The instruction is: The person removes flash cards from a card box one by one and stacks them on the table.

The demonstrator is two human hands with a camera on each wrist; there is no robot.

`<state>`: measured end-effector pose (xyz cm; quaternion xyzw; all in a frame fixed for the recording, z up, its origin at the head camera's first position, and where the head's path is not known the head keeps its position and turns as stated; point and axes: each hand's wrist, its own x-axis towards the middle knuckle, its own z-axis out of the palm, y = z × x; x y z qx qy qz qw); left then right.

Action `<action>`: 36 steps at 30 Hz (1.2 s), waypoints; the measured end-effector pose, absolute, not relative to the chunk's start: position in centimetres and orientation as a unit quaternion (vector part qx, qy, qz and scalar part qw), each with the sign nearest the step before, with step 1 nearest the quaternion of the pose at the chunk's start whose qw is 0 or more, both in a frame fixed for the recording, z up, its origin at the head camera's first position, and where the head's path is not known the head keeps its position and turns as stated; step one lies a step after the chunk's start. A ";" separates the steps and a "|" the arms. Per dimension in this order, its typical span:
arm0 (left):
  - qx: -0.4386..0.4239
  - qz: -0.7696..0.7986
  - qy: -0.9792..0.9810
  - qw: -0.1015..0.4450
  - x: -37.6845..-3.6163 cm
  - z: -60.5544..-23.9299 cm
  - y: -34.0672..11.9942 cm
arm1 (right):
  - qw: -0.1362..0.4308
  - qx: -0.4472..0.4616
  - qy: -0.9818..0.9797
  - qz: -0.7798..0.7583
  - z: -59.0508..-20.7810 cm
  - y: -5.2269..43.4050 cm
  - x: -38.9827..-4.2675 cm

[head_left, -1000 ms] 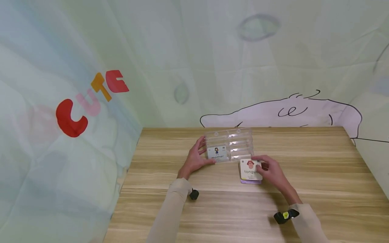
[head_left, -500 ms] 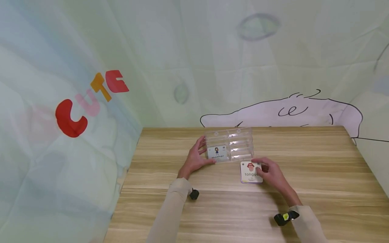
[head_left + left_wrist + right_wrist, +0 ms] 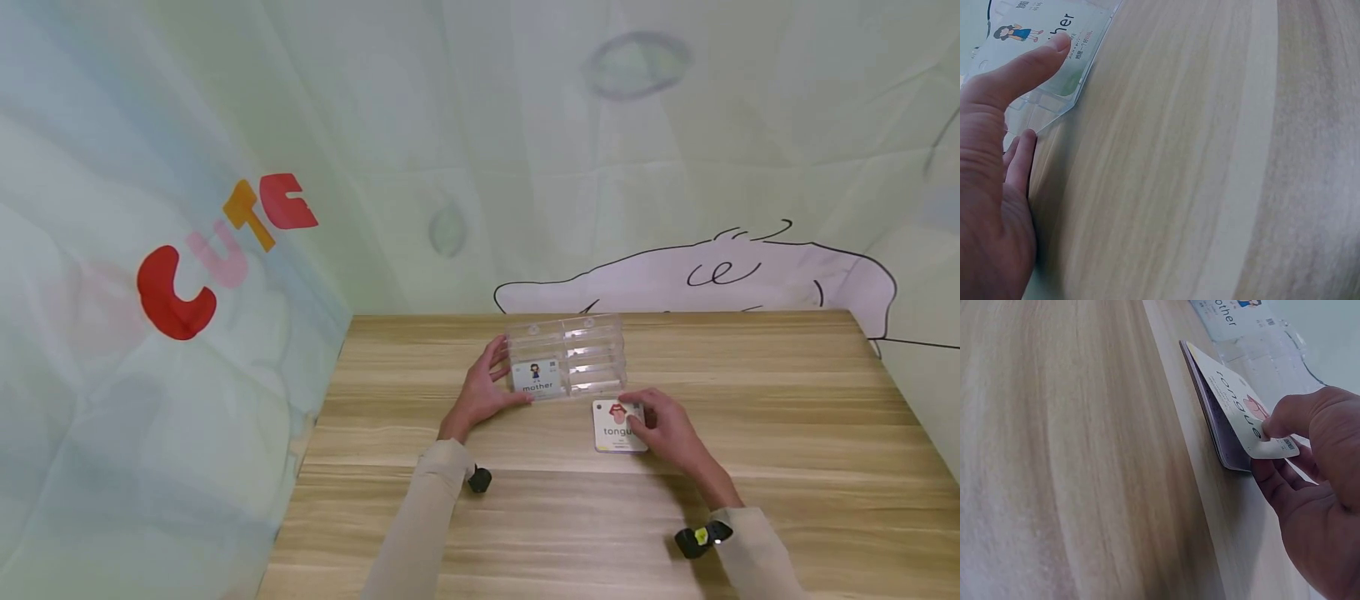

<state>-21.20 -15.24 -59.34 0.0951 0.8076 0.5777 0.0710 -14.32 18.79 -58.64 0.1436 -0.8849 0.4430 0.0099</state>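
A clear plastic card holder [image 3: 594, 354] with two columns of slots lies near the table's far edge. In its lower left slot sits a "mother" flashcard [image 3: 537, 379]. My left hand [image 3: 482, 395] holds the holder's left side, thumb over the front of the card and fingers round the outer edge. Just below the holder's right column, my right hand [image 3: 667, 427] pinches the "tongue" flashcard [image 3: 1238, 406] by its right edge. That card lies over a small stack of flashcards [image 3: 1202, 394], its pinched side lifted off them in the right wrist view.
The wood-grain table [image 3: 540, 517] runs back to a printed cloth backdrop [image 3: 465, 167]. Coloured letters [image 3: 176, 292] mark the cloth at the left. A black camera [image 3: 479, 479] sits on the left wrist, another black device [image 3: 693, 540] on the right.
My right hand has moved slightly towards me, bringing the "tongue" flashcard from a raised, offset position to nearly line up with the stack. The left hand and the holder stay put.
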 end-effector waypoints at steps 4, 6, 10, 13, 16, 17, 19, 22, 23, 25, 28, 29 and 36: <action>0.095 0.576 0.809 0.071 -21.2 -59.3 -15.2 | 0.017 0.150 -0.888 0.434 -58.5 18.7 -14.2; 0.093 0.575 0.810 0.072 -21.2 -59.4 -15.3 | 0.017 0.152 -0.889 0.431 -58.5 18.6 -14.2; 0.092 0.573 0.811 0.072 -21.2 -59.4 -15.3 | 0.010 0.154 -0.893 0.422 -58.4 18.5 -14.1; 0.092 0.573 0.811 0.071 -21.2 -59.4 -15.3 | 0.006 0.152 -0.898 0.414 -58.4 18.5 -14.2; 0.093 0.574 0.811 0.069 -21.2 -59.4 -15.2 | 0.003 0.150 -0.901 0.408 -58.5 18.5 -14.2; 0.094 0.574 0.811 0.068 -21.2 -59.4 -15.2 | 0.002 0.150 -0.902 0.406 -58.5 18.5 -14.2; 0.095 0.574 0.810 0.068 -21.3 -59.4 -15.2 | 0.000 0.152 -0.902 0.404 -58.4 18.5 -14.2; 0.093 0.574 0.811 0.069 -21.2 -59.4 -15.2 | -0.002 0.154 -0.905 0.397 -58.3 18.4 -14.1; 0.092 0.574 0.810 0.070 -21.3 -59.4 -15.2 | -0.003 0.155 -0.906 0.395 -58.3 18.4 -14.1; 0.092 0.575 0.810 0.071 -21.3 -59.3 -15.2 | -0.005 0.155 -0.907 0.391 -58.3 18.4 -14.1; 0.091 0.575 0.810 0.070 -21.3 -59.4 -15.2 | -0.007 0.156 -0.908 0.390 -58.4 18.5 -14.1; 0.092 0.574 0.811 0.070 -21.3 -59.4 -15.2 | -0.008 0.157 -0.907 0.391 -58.4 18.5 -14.1; 0.089 0.576 0.809 0.071 -21.3 -59.4 -15.2 | -0.003 0.162 -0.908 0.386 -58.5 18.5 -14.2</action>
